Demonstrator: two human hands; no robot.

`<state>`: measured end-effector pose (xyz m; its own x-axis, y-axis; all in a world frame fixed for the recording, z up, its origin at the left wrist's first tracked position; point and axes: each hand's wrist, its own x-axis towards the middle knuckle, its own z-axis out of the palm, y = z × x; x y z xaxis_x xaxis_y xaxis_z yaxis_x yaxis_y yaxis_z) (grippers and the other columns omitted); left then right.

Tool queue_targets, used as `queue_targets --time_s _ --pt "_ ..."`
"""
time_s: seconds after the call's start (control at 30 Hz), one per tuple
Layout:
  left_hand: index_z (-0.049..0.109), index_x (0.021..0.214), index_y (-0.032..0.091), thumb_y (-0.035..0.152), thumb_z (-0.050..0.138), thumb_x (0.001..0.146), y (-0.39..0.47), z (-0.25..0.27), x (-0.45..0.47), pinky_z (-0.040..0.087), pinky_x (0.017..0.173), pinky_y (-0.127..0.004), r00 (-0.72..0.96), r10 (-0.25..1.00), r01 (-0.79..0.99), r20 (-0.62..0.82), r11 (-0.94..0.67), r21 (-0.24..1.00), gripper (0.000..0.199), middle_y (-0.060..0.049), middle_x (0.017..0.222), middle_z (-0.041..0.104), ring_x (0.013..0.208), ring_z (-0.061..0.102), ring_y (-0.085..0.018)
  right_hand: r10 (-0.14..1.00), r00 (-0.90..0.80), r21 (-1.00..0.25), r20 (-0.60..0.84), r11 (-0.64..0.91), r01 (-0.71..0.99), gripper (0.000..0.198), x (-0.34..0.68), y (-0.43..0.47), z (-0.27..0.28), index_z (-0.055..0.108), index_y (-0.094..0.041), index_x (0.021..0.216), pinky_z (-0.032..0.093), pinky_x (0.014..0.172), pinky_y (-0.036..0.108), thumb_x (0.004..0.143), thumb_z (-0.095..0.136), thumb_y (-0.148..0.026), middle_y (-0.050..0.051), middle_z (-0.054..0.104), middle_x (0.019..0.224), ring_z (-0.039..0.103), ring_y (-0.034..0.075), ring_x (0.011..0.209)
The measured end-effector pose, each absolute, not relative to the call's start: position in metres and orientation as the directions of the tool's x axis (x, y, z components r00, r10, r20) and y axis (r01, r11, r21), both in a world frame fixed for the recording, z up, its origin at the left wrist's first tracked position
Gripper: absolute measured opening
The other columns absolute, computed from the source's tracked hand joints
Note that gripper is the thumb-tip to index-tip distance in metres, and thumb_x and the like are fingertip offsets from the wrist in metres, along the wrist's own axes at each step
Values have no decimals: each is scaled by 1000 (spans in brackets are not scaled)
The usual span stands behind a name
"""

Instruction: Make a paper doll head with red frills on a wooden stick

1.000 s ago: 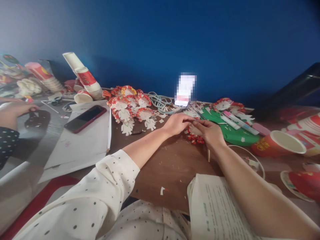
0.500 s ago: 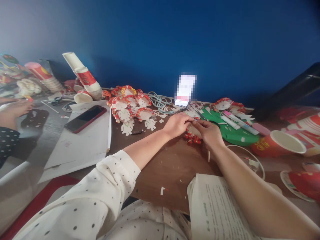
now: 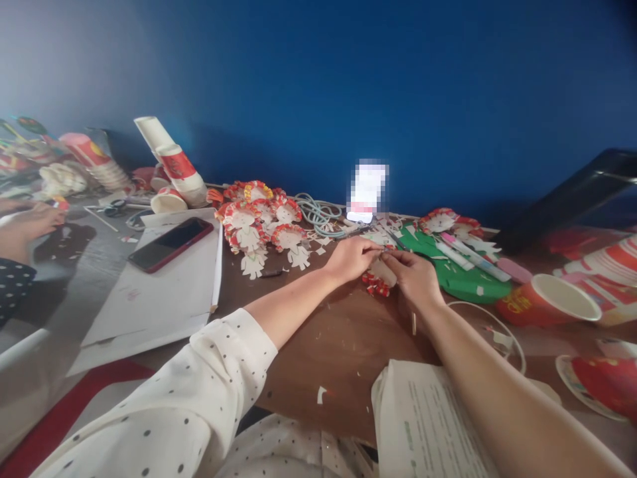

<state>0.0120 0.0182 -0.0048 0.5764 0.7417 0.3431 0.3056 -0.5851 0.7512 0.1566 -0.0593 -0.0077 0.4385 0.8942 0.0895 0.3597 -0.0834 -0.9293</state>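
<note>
My left hand (image 3: 352, 258) and my right hand (image 3: 417, 277) meet over the brown table, fingertips pinched close together. Between them is a paper cutout craft (image 3: 384, 272) with a pale face-like middle and a red-and-white frilled edge, pointing down toward me. The fingers of both hands are closed on its upper part, which they partly hide. Left of my hands lies a cluster of similar paper figures (image 3: 249, 229) with red frilled heads and white bodies. On the right, more of them (image 3: 440, 220) rest by a green sheet (image 3: 468, 284).
A lit phone (image 3: 365, 192) stands against the blue wall. Another phone (image 3: 172, 244) lies on white card (image 3: 149, 299) at left. A stapled paper stack (image 3: 423, 411), paper cups (image 3: 562, 299) and pens (image 3: 475, 255) are at right. At far left a co-worker's hands (image 3: 32, 222) hold something small.
The view has tilted up slightly, so everything sits a little lower. My hands stay together at the paper craft, and more of its pale middle now shows.
</note>
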Motion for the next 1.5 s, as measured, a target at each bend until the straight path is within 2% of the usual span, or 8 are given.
queue_targets --time_s 0.1,0.47,0.67,0.83,0.97,1.1,1.33,1.5 --pt "77 96 21 23 60 89 17 -4 11 52 88 -31 557 771 311 308 -538 783 19 -4 99 75 94 69 -19 899 428 -928 91 -79 364 35 156 -59 -8 77 -16 90 48 70 30 73 69 -45 5 75 81 67 23 79" --pt "75 97 19 17 61 87 16 -13 14 52 88 -31 489 739 352 464 -654 669 17 -4 98 75 93 68 -18 934 351 -968 69 -23 251 37 159 -53 -17 73 -20 95 49 76 33 69 72 -46 6 76 89 68 24 84" --pt "73 94 17 18 57 90 16 -18 14 52 82 -31 580 569 337 583 -819 465 17 -5 92 73 88 66 -18 903 430 -985 -7 -80 151 32 152 -57 -14 72 -19 88 50 70 32 65 74 -42 4 74 79 67 22 73" --pt "71 92 16 24 50 95 15 -19 12 49 83 -37 656 474 391 587 -879 274 23 -7 90 70 87 64 -21 908 413 -996 -63 -85 35 33 153 -57 -18 72 -20 87 50 71 32 62 80 -40 3 74 78 68 22 74" --pt "70 95 15 25 48 95 15 -16 9 48 83 -38 684 425 391 593 -900 195 23 -7 90 69 86 63 -22 925 360 -988 -121 -77 -134 33 155 -54 -22 73 -22 87 51 68 32 60 83 -38 2 74 77 68 22 71" --pt "69 95 15 22 51 93 15 -16 10 49 83 -38 637 443 367 631 -894 257 19 -7 92 70 87 63 -22 936 310 -957 -164 -74 -281 32 153 -54 -21 73 -23 86 51 61 32 61 84 -41 3 74 75 67 21 65" --pt "70 90 16 12 63 83 12 -18 18 53 81 -30 486 639 256 596 -756 602 11 -5 90 71 87 66 -18 904 408 -973 -129 -36 -228 36 154 -55 -20 73 -20 83 48 57 25 60 87 -44 2 74 72 64 16 62" --pt "72 93 17 11 68 79 11 -17 19 54 85 -31 469 685 230 558 -704 672 15 -5 93 72 91 66 -18 900 415 -973 -130 -36 -227 37 154 -56 -16 73 -20 82 48 57 25 58 88 -44 2 74 72 65 16 62"
